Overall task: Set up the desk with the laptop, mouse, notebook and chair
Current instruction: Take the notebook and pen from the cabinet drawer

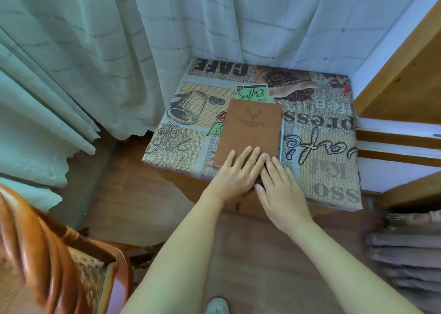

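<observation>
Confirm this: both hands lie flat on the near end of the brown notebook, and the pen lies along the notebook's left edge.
One detail is wrong. The head view shows the pen along the right edge of the notebook, not the left. The rest holds: the left hand and right hand lie flat at its near end.

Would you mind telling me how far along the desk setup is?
Done: the notebook lies on the desk, a pen beside it. In hand: left hand and right hand rest flat at its near edge. Left: no laptop or mouse visible; the chair stands off to the side.
</observation>
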Demonstrator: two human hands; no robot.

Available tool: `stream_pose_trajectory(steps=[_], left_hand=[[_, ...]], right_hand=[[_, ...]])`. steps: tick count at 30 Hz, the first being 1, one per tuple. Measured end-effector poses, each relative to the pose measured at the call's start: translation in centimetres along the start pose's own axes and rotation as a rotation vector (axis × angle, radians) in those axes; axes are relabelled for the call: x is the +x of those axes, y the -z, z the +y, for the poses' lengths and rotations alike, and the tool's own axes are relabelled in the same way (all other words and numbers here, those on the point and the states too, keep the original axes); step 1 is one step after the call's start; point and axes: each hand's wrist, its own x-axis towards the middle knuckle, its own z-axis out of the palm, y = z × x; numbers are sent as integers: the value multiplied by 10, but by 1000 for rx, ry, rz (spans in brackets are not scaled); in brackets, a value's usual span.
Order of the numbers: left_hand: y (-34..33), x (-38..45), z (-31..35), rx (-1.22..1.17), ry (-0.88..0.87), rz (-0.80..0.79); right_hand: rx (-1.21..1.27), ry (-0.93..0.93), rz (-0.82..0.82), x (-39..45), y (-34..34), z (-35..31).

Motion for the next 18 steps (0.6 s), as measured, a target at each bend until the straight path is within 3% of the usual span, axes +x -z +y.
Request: stream_pose_trajectory(steps=[4,8,11,14,16,18], left_hand=[[-1,4,-8,-52,-33,41],[16,13,-32,-199,-78,-55],[28,22,-44,-328,203,17],[28,28,-58,-364,607,-164],[23,30,-63,-407,688,-287],[23,32,-64,-429,641,-307]], right_hand=[[27,11,66,6,7,4],[83,-86,232,25,19,11],[176,-312,266,46,27,18],[305,-488,261,67,32,24],[312,-523,245,77,31,26],[285,-547,206,83,27,24]])
